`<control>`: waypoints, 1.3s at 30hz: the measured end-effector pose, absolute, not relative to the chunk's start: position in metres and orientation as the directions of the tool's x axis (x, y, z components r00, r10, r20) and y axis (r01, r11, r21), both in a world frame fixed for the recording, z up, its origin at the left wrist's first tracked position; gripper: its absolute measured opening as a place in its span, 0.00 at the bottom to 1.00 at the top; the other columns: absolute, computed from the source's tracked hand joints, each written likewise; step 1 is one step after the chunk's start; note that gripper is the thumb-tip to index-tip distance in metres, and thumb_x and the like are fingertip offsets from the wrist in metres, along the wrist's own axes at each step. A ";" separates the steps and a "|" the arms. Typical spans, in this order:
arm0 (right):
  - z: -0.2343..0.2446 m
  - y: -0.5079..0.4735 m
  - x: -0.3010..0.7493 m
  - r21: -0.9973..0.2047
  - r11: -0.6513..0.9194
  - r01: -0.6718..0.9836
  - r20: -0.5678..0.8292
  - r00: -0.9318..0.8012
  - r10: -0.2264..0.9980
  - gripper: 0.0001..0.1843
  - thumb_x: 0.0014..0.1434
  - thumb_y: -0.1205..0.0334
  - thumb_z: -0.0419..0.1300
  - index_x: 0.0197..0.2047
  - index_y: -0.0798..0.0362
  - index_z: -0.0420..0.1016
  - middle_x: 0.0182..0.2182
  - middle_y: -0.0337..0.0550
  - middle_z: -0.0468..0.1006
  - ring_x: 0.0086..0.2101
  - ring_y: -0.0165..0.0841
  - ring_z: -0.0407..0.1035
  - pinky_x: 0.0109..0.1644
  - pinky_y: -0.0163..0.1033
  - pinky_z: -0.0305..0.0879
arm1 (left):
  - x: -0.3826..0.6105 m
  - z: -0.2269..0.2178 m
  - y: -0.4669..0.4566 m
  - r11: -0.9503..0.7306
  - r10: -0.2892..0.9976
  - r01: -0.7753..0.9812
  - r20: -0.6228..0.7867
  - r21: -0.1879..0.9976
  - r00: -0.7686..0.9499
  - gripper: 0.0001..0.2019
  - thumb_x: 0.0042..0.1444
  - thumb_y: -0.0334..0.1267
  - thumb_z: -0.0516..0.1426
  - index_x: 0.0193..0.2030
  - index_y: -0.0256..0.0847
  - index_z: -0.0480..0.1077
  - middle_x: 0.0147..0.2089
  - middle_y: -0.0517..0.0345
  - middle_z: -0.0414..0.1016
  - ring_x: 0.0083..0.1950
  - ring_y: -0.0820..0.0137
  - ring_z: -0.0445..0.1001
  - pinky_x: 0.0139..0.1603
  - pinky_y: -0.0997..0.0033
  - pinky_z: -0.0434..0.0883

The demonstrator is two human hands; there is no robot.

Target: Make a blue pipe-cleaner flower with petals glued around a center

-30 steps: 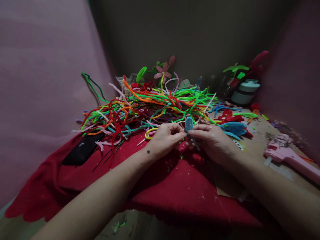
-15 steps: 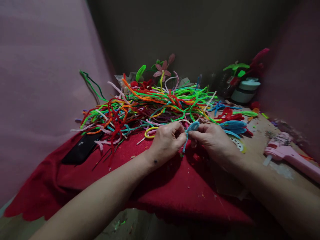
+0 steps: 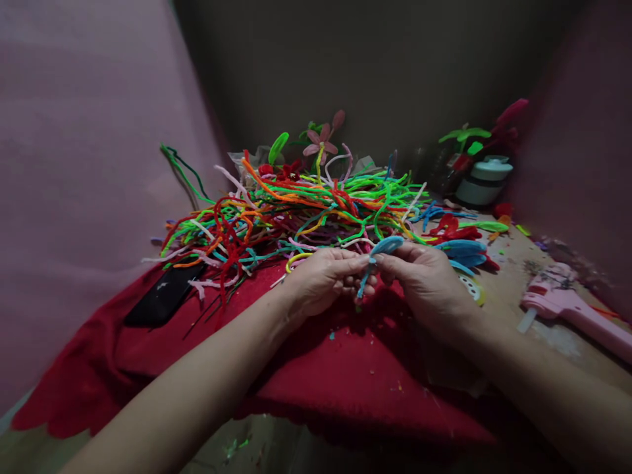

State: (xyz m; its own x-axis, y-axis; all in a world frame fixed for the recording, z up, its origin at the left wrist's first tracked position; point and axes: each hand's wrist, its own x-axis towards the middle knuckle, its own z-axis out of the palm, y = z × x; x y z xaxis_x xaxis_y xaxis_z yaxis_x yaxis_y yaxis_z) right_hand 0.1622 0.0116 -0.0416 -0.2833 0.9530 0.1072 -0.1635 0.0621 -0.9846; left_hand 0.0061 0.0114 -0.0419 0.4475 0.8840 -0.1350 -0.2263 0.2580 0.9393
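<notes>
Between my two hands is a light blue pipe cleaner (image 3: 387, 245), bent into a petal-shaped loop with a short twisted tail hanging down. My left hand (image 3: 330, 276) pinches it near the base of the loop, thumb on top and the other fingers curled beneath the tail. From the other side my right hand (image 3: 419, 273) grips the lower edge of the loop between thumb and forefinger. Just behind my left wrist lie yellow-handled scissors (image 3: 297, 259), partly covered by the hand. A tangled heap of coloured pipe cleaners (image 3: 316, 204) spreads beyond both hands.
Finished blue petals (image 3: 463, 250) lie right of my right hand, near red ones (image 3: 451, 228). A pink glue gun (image 3: 567, 299) rests farther right. On the red cloth (image 3: 197, 349) at left is a black phone (image 3: 160, 299). A lidded jar (image 3: 486, 181) stands at the back right.
My left hand has turned, its thumb now stretched along the base of the loop and its fingers under the tail. The blue loop has tilted a little to the right.
</notes>
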 end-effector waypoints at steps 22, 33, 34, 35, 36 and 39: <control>-0.057 0.020 0.161 -0.964 -0.151 -0.221 -0.086 -0.280 0.956 0.14 0.45 0.61 0.63 0.18 0.53 0.61 0.13 0.31 0.58 0.16 0.24 0.52 0.21 0.34 0.50 | 0.021 -0.046 -0.005 -0.597 0.579 0.798 0.643 -0.084 0.501 0.12 0.59 0.32 0.46 0.29 0.36 0.67 0.27 0.52 0.69 0.31 0.68 0.67 0.34 0.66 0.61; -0.042 0.014 0.163 -0.932 -0.097 -0.350 0.097 -0.498 0.861 0.05 0.51 0.61 0.60 0.27 0.51 0.69 0.17 0.34 0.68 0.20 0.29 0.65 0.28 0.37 0.63 | 0.004 -0.043 0.015 0.351 0.778 -0.180 -0.179 0.919 0.601 0.18 0.54 0.48 0.54 0.33 0.31 0.72 0.26 0.52 0.72 0.23 0.74 0.69 0.19 0.77 0.62; -0.042 0.013 0.163 -0.928 -0.110 -0.356 0.093 -0.507 0.857 0.05 0.51 0.61 0.60 0.28 0.51 0.68 0.17 0.33 0.68 0.20 0.30 0.66 0.27 0.37 0.64 | 0.004 -0.042 0.014 0.359 0.756 -0.184 -0.170 0.915 0.632 0.19 0.54 0.49 0.53 0.35 0.31 0.72 0.27 0.51 0.73 0.23 0.74 0.70 0.19 0.77 0.63; -0.043 0.013 0.163 -0.927 -0.124 -0.355 0.083 -0.514 0.854 0.05 0.51 0.60 0.60 0.29 0.51 0.68 0.17 0.33 0.67 0.19 0.30 0.66 0.27 0.38 0.64 | 0.004 -0.041 0.012 0.348 0.747 -0.178 -0.158 0.920 0.646 0.19 0.54 0.49 0.53 0.35 0.31 0.72 0.28 0.50 0.73 0.23 0.74 0.70 0.19 0.77 0.63; -0.043 0.013 0.164 -0.929 -0.130 -0.346 0.073 -0.517 0.853 0.05 0.52 0.60 0.60 0.29 0.51 0.68 0.17 0.33 0.67 0.19 0.30 0.66 0.27 0.38 0.64 | 0.004 -0.038 0.010 0.324 0.747 -0.157 -0.150 0.933 0.647 0.18 0.55 0.48 0.52 0.36 0.32 0.72 0.28 0.51 0.73 0.23 0.75 0.70 0.19 0.77 0.63; -0.045 0.014 0.163 -0.963 -0.041 -0.266 0.086 -0.448 0.890 0.06 0.51 0.59 0.60 0.28 0.52 0.68 0.18 0.34 0.68 0.21 0.30 0.66 0.30 0.38 0.64 | 0.006 -0.034 0.004 0.105 0.827 0.055 -0.118 0.993 0.550 0.15 0.57 0.45 0.50 0.34 0.35 0.70 0.27 0.54 0.72 0.22 0.75 0.68 0.19 0.78 0.61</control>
State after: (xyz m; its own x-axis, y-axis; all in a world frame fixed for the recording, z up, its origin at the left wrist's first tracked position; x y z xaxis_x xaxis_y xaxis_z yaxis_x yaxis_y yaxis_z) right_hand 0.1631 0.0139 -0.0449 -0.4477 0.8901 0.0857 -0.2656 -0.0408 -0.9632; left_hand 0.0060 0.0039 -0.0344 0.5499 0.8269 -0.1178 0.0551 0.1048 0.9930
